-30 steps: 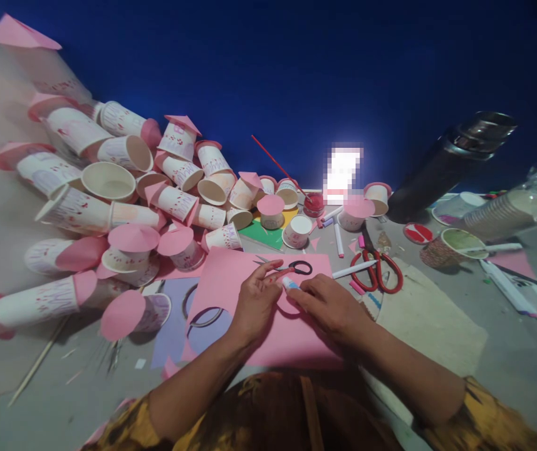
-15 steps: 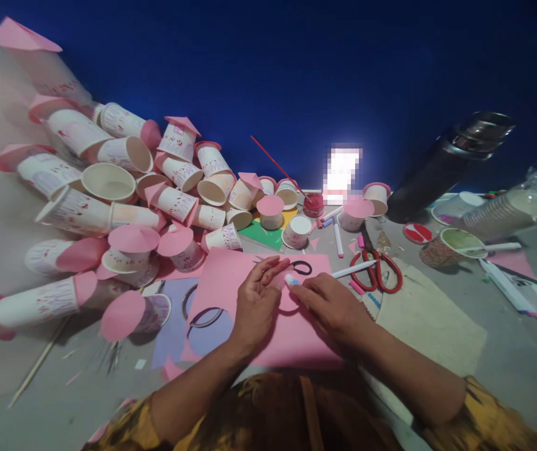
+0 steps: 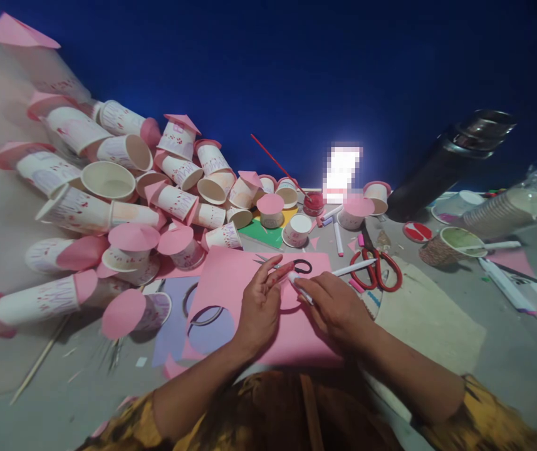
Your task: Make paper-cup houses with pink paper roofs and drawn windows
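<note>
My left hand [image 3: 261,300] is closed on the edge of a round pink paper piece [image 3: 289,305], with some fingertips stretched forward and red smears on them. A small white tube [image 3: 302,293], like a glue tube, is gripped in my right hand [image 3: 338,307], its tip at the paper near my left fingers. Beneath both hands lies a pink sheet [image 3: 221,269] with a round hole cut in it. Small black-handled scissors [image 3: 302,266] rest on that sheet just beyond my hands. How my left thumb holds the paper is partly hidden.
Paper cups with pink cone tops [image 3: 174,197] are heaped at the left. Red-handled scissors [image 3: 381,272] and a white marker [image 3: 355,268] lie to the right. A dark flask [image 3: 447,166] and a cup stack [image 3: 507,207] stand farther right. A metal ring [image 3: 188,307] lies by the sheet.
The white tube has turned in my right hand, so more of its length shows, angled down to the right. My left fingers have shifted slightly, and the scissors' blades show more.
</note>
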The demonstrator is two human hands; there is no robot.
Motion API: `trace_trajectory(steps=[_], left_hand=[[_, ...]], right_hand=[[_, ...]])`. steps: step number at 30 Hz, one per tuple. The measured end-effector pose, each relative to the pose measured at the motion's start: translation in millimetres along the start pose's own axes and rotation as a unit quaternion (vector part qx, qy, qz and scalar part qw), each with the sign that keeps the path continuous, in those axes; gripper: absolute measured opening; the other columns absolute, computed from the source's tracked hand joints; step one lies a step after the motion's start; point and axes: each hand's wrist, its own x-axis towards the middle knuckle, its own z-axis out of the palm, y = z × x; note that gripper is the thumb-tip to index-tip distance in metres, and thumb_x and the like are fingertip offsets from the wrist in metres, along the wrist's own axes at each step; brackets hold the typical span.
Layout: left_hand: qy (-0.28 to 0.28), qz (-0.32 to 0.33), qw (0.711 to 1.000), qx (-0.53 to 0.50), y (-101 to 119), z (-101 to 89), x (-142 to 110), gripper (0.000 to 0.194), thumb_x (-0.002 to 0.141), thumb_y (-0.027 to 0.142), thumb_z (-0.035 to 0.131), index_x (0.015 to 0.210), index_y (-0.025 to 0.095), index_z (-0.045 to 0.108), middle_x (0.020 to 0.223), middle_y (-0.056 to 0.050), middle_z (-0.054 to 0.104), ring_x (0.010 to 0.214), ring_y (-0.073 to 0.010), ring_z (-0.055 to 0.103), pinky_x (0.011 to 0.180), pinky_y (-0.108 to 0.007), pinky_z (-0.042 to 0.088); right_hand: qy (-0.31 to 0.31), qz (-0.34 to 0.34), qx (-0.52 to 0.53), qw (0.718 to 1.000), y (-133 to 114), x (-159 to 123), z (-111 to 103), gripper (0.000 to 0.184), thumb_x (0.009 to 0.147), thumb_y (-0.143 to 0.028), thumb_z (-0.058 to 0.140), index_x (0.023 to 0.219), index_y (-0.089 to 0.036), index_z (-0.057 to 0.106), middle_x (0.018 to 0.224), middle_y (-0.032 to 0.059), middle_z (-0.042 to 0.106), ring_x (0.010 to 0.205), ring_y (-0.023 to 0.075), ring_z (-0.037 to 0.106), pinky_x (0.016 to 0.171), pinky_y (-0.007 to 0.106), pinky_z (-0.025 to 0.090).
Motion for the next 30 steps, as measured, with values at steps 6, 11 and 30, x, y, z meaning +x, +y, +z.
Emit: trace_trajectory(steps=[6, 11, 30], left_hand=[[0.005, 0.000, 1.000, 0.008, -3, 0.4, 1, 0.049, 0.090, 0.025, 0.063, 0.138, 0.019, 0.053, 0.132, -0.016, 0.072, 0.126, -0.0248, 0.065, 0.105, -0.038, 0.047], [0.027, -0.012, 1.000, 0.000, 1, -4.0, 6, 0.053, 0.084, 0.020, 0.065, 0.136, 0.019, 0.055, 0.129, -0.016, 0.074, 0.106, -0.0217, 0.071, 0.089, -0.032, 0.049], [-0.099, 0.027, 0.976, 0.193, 36, -19.0, 33, 0.024, 0.087, 0.035, 0.068, 0.075, 0.023, 0.085, 0.091, -0.013, 0.080, 0.100, -0.0339, 0.071, 0.087, -0.044, 0.052]], right_hand=[[-0.022, -0.029, 0.000, 0.999, -2, 3, -3, 0.025, 0.101, -0.014, 0.054, 0.125, -0.010, 0.062, 0.089, 0.0101, 0.069, 0.081, 0.0238, 0.056, 0.071, 0.035, 0.045], [0.004, 0.001, -0.008, 1.000, 2, 2, -4, 0.024, 0.101, -0.020, 0.057, 0.123, -0.014, 0.065, 0.088, 0.0096, 0.072, 0.078, 0.0239, 0.061, 0.068, 0.036, 0.046], [0.210, 0.419, 0.310, 0.827, 74, 17, -31, 0.044, 0.082, -0.057, 0.076, 0.100, -0.017, 0.074, 0.072, 0.0043, 0.074, 0.065, 0.0210, 0.069, 0.057, 0.033, 0.057]])
